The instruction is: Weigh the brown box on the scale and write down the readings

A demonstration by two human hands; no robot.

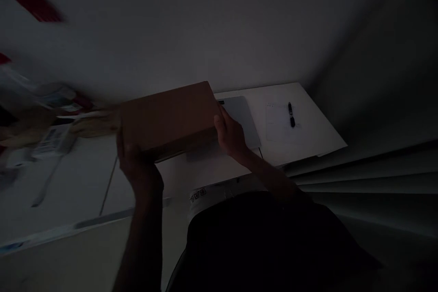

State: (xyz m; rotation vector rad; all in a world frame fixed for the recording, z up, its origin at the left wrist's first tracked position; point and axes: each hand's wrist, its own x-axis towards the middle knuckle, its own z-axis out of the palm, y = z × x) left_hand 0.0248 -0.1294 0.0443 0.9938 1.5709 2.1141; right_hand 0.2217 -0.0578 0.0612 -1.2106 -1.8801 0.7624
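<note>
So we're gripping the box (169,114) between our left hand (139,164) and right hand (232,134), long side running left-right.

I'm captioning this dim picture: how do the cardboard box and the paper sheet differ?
The cardboard box is a thick block; the paper sheet is thin and flat. The box is held between the left hand and the right hand, while the sheet lies on the white table. The box is brown; the sheet is whitish. Both look roughly rectangular.
</note>
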